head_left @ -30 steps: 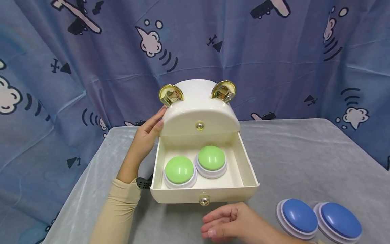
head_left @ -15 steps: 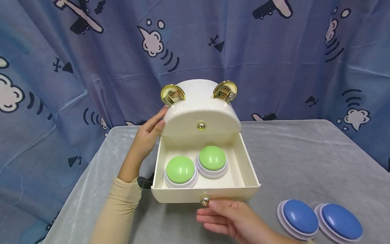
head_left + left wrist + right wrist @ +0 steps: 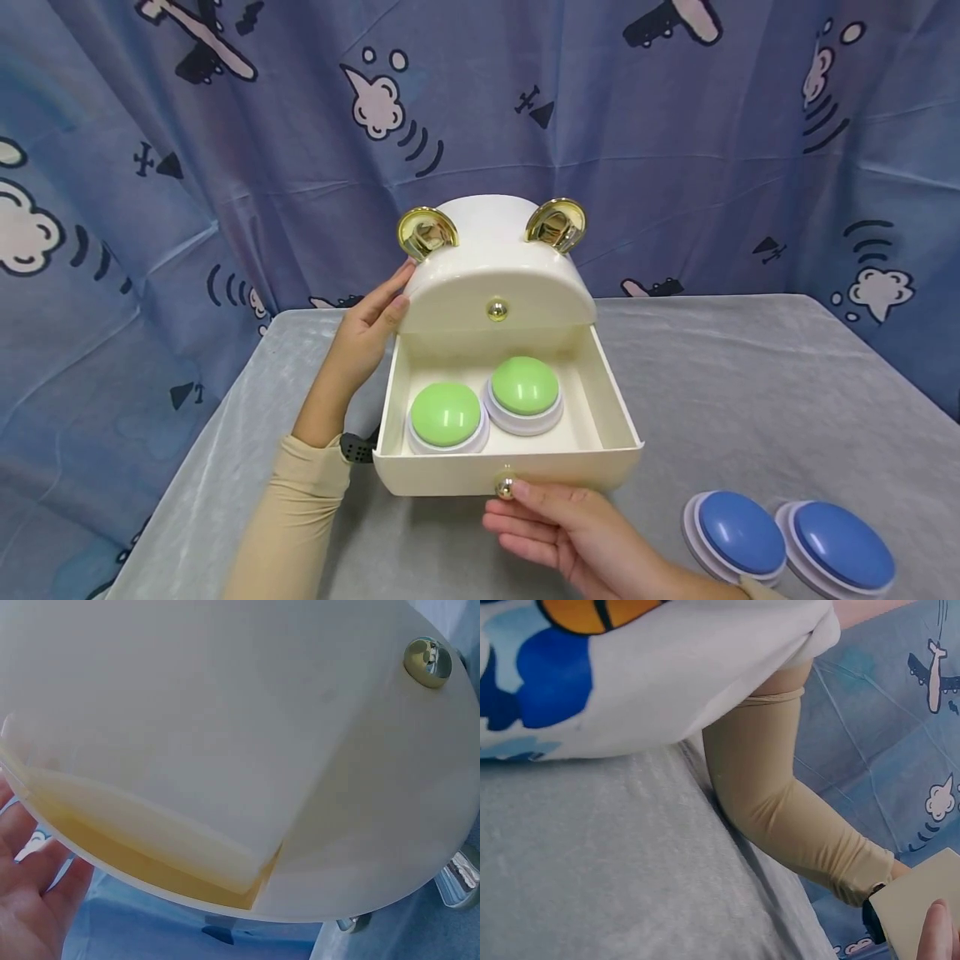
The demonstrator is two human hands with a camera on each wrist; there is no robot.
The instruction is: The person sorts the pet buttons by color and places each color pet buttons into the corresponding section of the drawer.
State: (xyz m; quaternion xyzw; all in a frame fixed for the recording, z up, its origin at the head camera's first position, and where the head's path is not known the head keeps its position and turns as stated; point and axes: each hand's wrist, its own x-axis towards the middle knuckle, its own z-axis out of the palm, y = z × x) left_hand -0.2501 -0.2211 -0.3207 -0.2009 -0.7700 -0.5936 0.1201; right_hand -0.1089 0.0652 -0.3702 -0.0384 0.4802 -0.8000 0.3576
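Observation:
A white storage box (image 3: 495,267) with gold ears stands at the table's centre. Its lower drawer (image 3: 600,408) is pulled out and bears two green-domed push buttons, the left one (image 3: 446,415) slightly nearer than the right one (image 3: 525,387). My left hand (image 3: 363,337) rests against the box's left side with fingers extended; in the left wrist view, fingers (image 3: 64,889) show at the box's edge. My right hand (image 3: 570,537) pinches the gold drawer knob (image 3: 505,487) between thumb and index finger, the other fingers stretched out below. In the right wrist view, a fingertip (image 3: 936,930) lies by a cream panel.
Two blue-domed push buttons, one (image 3: 742,533) beside the other (image 3: 843,543), sit on the grey cloth-covered table (image 3: 720,375) at the near right. A patterned blue curtain (image 3: 465,100) hangs behind the table. The box's upper front has another gold knob (image 3: 497,310).
My right hand has risen from below the drawer to its knob, and the thumb has come onto it. The drawer front has shifted very slightly inward. My left hand stays on the box.

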